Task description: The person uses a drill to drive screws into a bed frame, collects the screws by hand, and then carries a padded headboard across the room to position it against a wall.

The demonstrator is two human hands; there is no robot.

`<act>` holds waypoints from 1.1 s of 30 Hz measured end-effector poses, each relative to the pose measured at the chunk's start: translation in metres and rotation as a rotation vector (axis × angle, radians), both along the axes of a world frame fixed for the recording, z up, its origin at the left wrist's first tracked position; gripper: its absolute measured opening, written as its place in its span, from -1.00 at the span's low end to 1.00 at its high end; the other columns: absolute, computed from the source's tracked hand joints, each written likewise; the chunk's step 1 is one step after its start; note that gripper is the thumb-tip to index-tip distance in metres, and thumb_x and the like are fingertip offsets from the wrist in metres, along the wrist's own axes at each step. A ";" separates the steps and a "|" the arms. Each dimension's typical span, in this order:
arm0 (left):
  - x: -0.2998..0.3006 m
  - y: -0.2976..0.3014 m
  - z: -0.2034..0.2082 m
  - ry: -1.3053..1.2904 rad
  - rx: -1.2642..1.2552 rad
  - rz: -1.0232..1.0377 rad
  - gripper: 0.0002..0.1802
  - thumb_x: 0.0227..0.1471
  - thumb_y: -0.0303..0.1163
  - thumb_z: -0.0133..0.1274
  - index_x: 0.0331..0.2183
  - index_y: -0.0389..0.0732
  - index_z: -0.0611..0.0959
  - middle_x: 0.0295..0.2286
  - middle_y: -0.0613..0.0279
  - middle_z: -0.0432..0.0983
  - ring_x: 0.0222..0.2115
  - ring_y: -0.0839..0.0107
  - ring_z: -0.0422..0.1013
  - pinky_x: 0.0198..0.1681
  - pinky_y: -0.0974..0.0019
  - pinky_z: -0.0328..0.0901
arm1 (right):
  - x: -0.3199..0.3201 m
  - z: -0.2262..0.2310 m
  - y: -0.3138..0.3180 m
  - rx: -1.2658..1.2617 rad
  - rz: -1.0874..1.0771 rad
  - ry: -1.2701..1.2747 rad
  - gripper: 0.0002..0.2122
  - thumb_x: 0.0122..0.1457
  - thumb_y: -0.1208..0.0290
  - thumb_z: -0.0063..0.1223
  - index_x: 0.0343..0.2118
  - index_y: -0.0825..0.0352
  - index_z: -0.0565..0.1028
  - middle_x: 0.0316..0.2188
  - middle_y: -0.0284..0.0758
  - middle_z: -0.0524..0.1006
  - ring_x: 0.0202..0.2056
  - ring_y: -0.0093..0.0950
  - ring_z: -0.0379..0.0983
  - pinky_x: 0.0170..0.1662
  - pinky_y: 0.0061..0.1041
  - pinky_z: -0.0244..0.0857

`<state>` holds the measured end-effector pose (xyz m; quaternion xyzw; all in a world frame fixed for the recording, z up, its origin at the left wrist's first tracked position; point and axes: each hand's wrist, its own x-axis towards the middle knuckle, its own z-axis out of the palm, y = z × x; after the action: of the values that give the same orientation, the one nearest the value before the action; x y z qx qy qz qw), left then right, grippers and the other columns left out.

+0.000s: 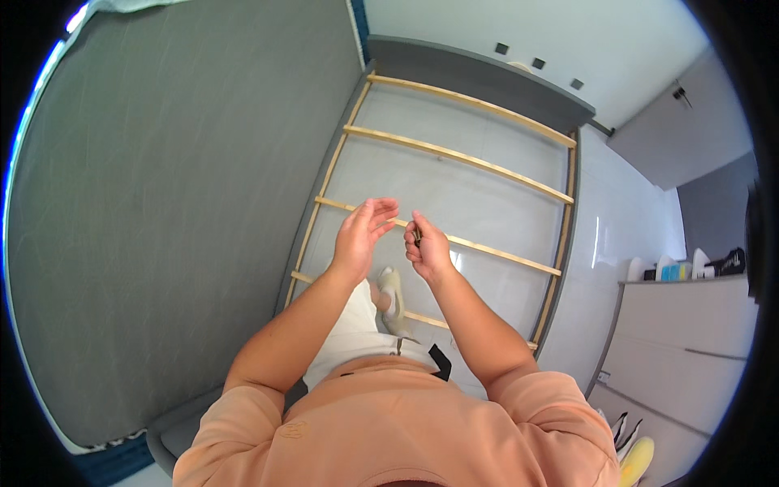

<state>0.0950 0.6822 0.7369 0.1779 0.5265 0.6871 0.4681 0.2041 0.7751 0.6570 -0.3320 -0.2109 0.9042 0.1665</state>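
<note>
My left hand is held up in front of me with its fingers stretched out and nothing in it. Beside it, a little to the right, the fingers of my right hand are curled round a small dark metal piece, too small to name. Both hands hover above a wooden slat of a grey bed frame. The hands are close together but do not touch.
Several other wooden slats span the frame, with pale floor showing between them. A grey headboard closes the far end. A large grey mattress-like panel rises at left. A white cabinet stands at right. My foot is inside the frame.
</note>
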 end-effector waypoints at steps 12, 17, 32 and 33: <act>-0.009 0.104 -0.075 -0.540 -0.152 -0.277 -0.63 0.18 -0.09 -0.32 -0.29 -0.17 0.43 -0.41 0.37 0.31 -0.37 0.51 0.25 -0.12 0.27 0.17 | -0.024 0.037 0.063 0.171 -0.342 -0.188 -0.80 0.18 0.29 -0.13 -0.45 0.30 0.41 -0.57 -0.43 0.37 -0.57 -0.64 0.25 -0.54 -0.67 0.12; -0.003 0.161 -0.077 -0.650 -0.279 -0.247 -0.67 0.17 -0.15 -0.35 -0.36 -0.14 0.43 -0.49 0.39 0.28 -0.45 0.51 0.25 -0.19 0.30 0.21 | -0.028 0.009 0.102 0.205 -0.428 -0.268 -0.80 0.20 0.31 -0.16 -0.40 0.35 0.43 -0.48 -0.39 0.40 -0.47 -0.62 0.32 -0.39 -0.61 0.26; 0.159 0.316 -0.054 -0.597 -0.362 -0.854 -0.68 0.13 -0.29 -0.32 -0.28 -0.28 0.47 -0.31 0.12 0.44 -0.26 0.35 0.38 -0.20 0.32 0.32 | 0.144 0.034 0.184 1.716 -0.620 -1.305 -0.70 -0.08 0.51 0.04 -0.21 0.31 0.44 -0.23 -0.19 0.42 -0.15 -0.17 0.34 -0.05 -0.21 0.21; 0.169 0.327 -0.057 -0.582 -0.358 -0.866 -0.68 0.13 -0.29 -0.32 -0.28 -0.28 0.47 -0.31 0.12 0.44 -0.26 0.35 0.38 -0.20 0.32 0.32 | 0.161 0.032 0.189 1.715 -0.642 -1.308 -0.70 -0.08 0.51 0.04 -0.21 0.31 0.44 -0.23 -0.19 0.42 -0.15 -0.17 0.34 -0.05 -0.21 0.21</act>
<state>0.2636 1.0097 0.6801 0.0984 0.3626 0.3523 0.8571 0.3650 0.9641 0.6894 -0.5574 -0.7144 0.0278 0.4221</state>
